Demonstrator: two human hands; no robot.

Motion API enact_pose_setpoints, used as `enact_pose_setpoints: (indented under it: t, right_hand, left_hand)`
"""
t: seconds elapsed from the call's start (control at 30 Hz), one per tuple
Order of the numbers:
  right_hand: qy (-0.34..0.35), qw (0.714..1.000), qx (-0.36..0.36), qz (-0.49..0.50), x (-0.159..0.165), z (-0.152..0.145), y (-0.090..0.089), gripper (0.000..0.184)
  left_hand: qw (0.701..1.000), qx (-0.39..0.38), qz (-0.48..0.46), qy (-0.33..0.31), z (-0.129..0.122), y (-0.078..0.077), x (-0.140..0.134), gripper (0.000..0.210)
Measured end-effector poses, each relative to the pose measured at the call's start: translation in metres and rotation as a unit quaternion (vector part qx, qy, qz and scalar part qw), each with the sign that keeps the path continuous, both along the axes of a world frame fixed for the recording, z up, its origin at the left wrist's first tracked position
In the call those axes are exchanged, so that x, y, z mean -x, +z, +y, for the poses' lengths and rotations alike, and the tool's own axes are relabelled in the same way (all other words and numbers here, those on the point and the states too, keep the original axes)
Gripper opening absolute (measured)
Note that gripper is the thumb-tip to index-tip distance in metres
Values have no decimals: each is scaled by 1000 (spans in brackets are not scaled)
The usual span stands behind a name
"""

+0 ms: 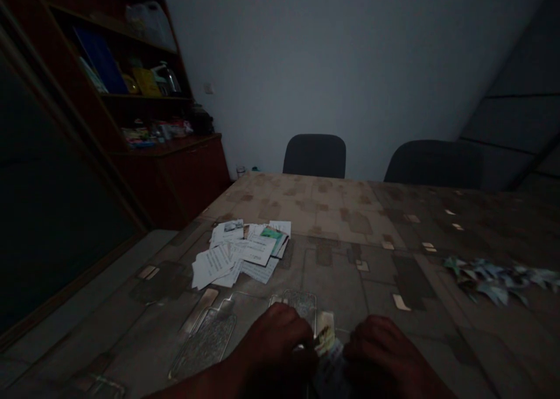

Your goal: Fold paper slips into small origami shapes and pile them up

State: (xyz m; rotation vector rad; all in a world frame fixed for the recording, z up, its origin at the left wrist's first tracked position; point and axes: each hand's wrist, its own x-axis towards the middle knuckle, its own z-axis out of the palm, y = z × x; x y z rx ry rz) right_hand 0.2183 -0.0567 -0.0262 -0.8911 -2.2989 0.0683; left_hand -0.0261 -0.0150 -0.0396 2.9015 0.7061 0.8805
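Close to the table's near edge, my left hand point(280, 343) and my right hand point(380, 352) face each other with curled fingers. Between them is a piece of printed paper point(331, 364), pale with a yellowish patch at its upper end. Both hands are closed on it from its two sides. A small bright spot shows by my left fingers, too dark to make out. My fingertips and the lower part of the paper are mostly hidden in shadow.
A loose pile of printed paper pieces point(256, 250) lies on the patterned table point(345, 224), left of centre. Folded paper pieces point(494, 279) lie in a heap at the right. Two chairs point(315, 156) stand beyond the far edge; a shelf cabinet point(188, 174) is at the left.
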Motion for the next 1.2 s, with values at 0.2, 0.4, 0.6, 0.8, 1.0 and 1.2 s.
enact_pose_setpoints:
  t: [0.2, 0.4, 0.6, 0.8, 1.0, 1.2]
  right_hand:
    - [-18, 998, 52, 11, 2, -2, -16, 31]
    - [4, 1000, 3, 24, 3, -1, -18, 28]
    - [-12, 984, 179, -22, 3, -6, 16, 19]
    - [-58, 964, 254, -48, 10, -2, 16, 21]
    - [-108, 965, 228, -72, 15, 6, -2, 25]
    - [-128, 972, 181, -79, 15, 4, -8, 22]
  left_hand:
    - [999, -3, -18, 30, -17, -1, 6, 24]
    - [996, 61, -25, 65, -16, -3, 3, 17]
    - [986, 138, -38, 89, -18, 5, 0, 14]
    - [983, 152, -27, 103, -21, 7, -2, 12]
    - [981, 153, -13, 119, -20, 15, -3, 14]
    - [985, 107, 63, 116, -22, 15, 9, 7]
